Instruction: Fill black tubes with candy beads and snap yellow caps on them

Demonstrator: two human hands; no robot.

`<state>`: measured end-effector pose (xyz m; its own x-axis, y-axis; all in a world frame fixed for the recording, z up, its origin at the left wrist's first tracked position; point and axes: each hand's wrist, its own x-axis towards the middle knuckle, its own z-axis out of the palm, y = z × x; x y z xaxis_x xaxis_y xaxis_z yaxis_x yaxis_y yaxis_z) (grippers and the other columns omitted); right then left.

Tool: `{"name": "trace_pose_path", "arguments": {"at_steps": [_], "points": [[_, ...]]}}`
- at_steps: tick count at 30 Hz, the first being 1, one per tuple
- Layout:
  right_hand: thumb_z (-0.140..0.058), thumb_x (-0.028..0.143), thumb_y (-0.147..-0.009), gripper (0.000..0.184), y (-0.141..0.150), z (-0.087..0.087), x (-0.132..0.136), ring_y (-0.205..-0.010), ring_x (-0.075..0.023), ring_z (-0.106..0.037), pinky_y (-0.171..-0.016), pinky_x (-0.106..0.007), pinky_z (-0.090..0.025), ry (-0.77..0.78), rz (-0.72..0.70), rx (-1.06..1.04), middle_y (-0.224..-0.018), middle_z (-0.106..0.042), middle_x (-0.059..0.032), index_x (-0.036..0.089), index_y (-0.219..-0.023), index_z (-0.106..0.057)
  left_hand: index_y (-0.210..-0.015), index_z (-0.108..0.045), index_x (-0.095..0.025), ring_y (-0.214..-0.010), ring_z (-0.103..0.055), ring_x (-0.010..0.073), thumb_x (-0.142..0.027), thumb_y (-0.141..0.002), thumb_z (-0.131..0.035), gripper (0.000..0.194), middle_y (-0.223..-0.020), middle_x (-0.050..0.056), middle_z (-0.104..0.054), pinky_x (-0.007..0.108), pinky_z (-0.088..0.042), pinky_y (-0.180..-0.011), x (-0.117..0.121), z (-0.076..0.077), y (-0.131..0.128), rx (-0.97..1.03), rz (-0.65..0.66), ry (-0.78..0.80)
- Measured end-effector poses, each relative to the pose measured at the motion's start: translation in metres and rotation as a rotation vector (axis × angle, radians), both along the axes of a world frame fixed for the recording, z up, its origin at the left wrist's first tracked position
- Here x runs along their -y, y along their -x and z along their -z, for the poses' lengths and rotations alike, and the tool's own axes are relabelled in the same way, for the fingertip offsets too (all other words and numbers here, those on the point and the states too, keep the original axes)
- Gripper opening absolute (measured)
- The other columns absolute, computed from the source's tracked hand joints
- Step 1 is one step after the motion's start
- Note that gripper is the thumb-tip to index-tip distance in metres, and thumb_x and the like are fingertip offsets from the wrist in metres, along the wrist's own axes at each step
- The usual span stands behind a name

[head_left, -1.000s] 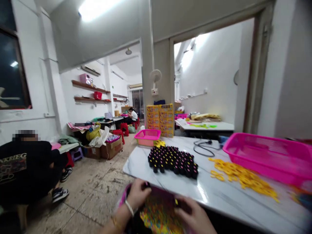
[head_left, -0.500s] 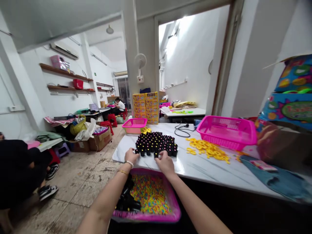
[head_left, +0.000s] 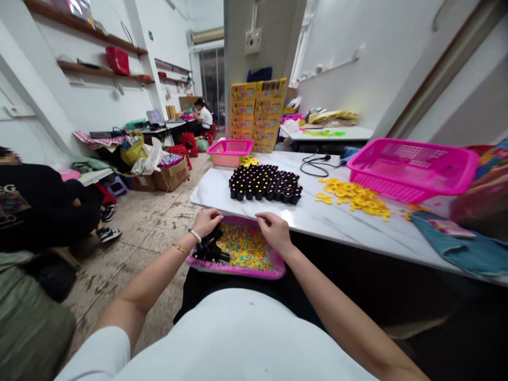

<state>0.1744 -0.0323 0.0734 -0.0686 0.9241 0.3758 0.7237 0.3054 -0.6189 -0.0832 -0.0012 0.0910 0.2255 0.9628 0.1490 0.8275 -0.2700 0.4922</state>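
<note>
My left hand (head_left: 207, 223), with a bead bracelet and a thin bangle at the wrist, is closed above the far left part of a pink basin (head_left: 273, 273). My right hand (head_left: 275, 230) is closed at the basin's far right side. What either hand's fingers hold, if anything, is too small to make out. Tiny multicoloured beads (head_left: 246, 247) fill much of the basin, with black pieces (head_left: 210, 251) heaped on its left. On the table (head_left: 214, 186) just beyond stands a tight cluster of small black cylinders (head_left: 264, 182) with yellow or pink centres on top.
Yellow plastic pieces (head_left: 353, 198) lie right of the cylinders, before a large pink basket (head_left: 413, 169). A smaller basket (head_left: 230, 152), a black cable (head_left: 315, 165) and denim cloth (head_left: 448, 243) are also on the table. A person in black (head_left: 47, 206) sits at left.
Both hands have left the front row of black cylinders and come back towards me, over the basin. The single cylinder at my right fingertips now stands with the cluster. My view has tipped downward.
</note>
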Motion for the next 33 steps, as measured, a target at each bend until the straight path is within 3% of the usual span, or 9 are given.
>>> {"name": "trace_pose_path", "arguments": {"at_steps": [4,7,10,14,18,25,30,33], "points": [[-0.055,0.031,-0.087,0.023,0.043,0.028,0.027,-0.083,-0.0178,-0.067,-0.078,-0.027,-0.048,0.145,-0.275,0.075,-0.094,-0.075,-0.0031,0.022,-0.094,-0.075,-0.104,-0.064,-0.015,-0.096,-0.063,0.0184,-0.037,-0.093,-0.057,0.026,-0.106,0.006,-0.066,0.041,-0.053,-0.088,0.022,0.023,0.009,-0.152,0.039,0.106],[-0.069,0.036,-0.077,0.017,0.077,0.040,0.026,-0.068,-0.0175,-0.064,-0.064,-0.025,-0.044,0.250,-0.408,0.177,-0.076,-0.074,-0.0025,0.021,-0.082,-0.076,-0.112,-0.061,-0.015,-0.100,-0.062,0.0202,-0.037,-0.092,-0.058,0.030,-0.113,0.008,-0.063,0.042,-0.053,-0.088,0.019,0.037,-0.001,-0.269,0.006,0.146],[-0.075,0.035,-0.070,0.019,0.090,0.044,0.017,-0.065,-0.0171,-0.062,-0.060,-0.024,-0.041,0.318,-0.505,0.270,-0.073,-0.073,-0.0027,0.019,-0.080,-0.076,-0.118,-0.059,-0.015,-0.105,-0.060,0.0225,-0.037,-0.092,-0.059,0.034,-0.120,0.010,-0.060,0.045,-0.052,-0.090,0.009,0.048,-0.015,-0.341,-0.057,0.157],[-0.072,0.030,-0.074,0.021,0.082,0.045,0.005,-0.070,-0.0165,-0.062,-0.063,-0.023,-0.039,0.384,-0.607,0.343,-0.080,-0.073,-0.0026,0.020,-0.092,-0.076,-0.120,-0.058,-0.014,-0.108,-0.060,0.0234,-0.036,-0.091,-0.060,0.036,-0.122,0.011,-0.059,0.045,-0.052,-0.092,-0.003,0.059,-0.028,-0.344,-0.087,0.177],[-0.069,0.028,-0.075,0.016,0.076,0.046,-0.002,-0.068,-0.0163,-0.060,-0.063,-0.024,-0.039,0.432,-0.669,0.362,-0.077,-0.072,-0.0022,0.019,-0.087,-0.076,-0.119,-0.058,-0.015,-0.106,-0.060,0.0228,-0.035,-0.091,-0.060,0.034,-0.121,0.010,-0.059,0.044,-0.052,-0.090,-0.006,0.061,-0.029,-0.248,-0.041,0.165],[-0.070,0.014,-0.063,0.030,0.054,0.052,-0.001,-0.068,-0.0149,-0.059,-0.060,-0.023,-0.042,0.426,-0.691,0.205,-0.081,-0.069,-0.0025,0.014,-0.093,-0.069,-0.112,-0.059,-0.014,-0.087,-0.063,0.0154,-0.024,-0.085,-0.066,0.030,-0.100,0.005,-0.067,0.032,-0.053,-0.080,0.020,0.060,-0.008,0.121,0.182,0.127],[-0.062,0.018,-0.076,0.049,0.021,0.052,0.008,-0.090,-0.0151,-0.064,-0.074,-0.024,-0.049,0.362,-0.689,0.026,-0.110,-0.067,-0.0045,0.017,-0.124,-0.056,-0.125,-0.057,-0.015,-0.089,-0.063,0.0145,-0.017,-0.081,-0.060,0.044,-0.110,0.007,-0.068,0.025,-0.051,-0.079,0.031,0.064,-0.002,0.314,0.285,0.120],[-0.058,0.016,-0.078,0.043,0.003,0.052,0.009,-0.090,-0.0149,-0.065,-0.077,-0.025,-0.050,0.339,-0.650,0.026,-0.109,-0.068,-0.0039,0.017,-0.121,-0.058,-0.121,-0.061,-0.013,-0.085,-0.064,0.0149,-0.016,-0.080,-0.060,0.041,-0.108,0.007,-0.069,0.026,-0.052,-0.077,0.032,0.068,-0.003,0.316,0.312,0.119]]}}
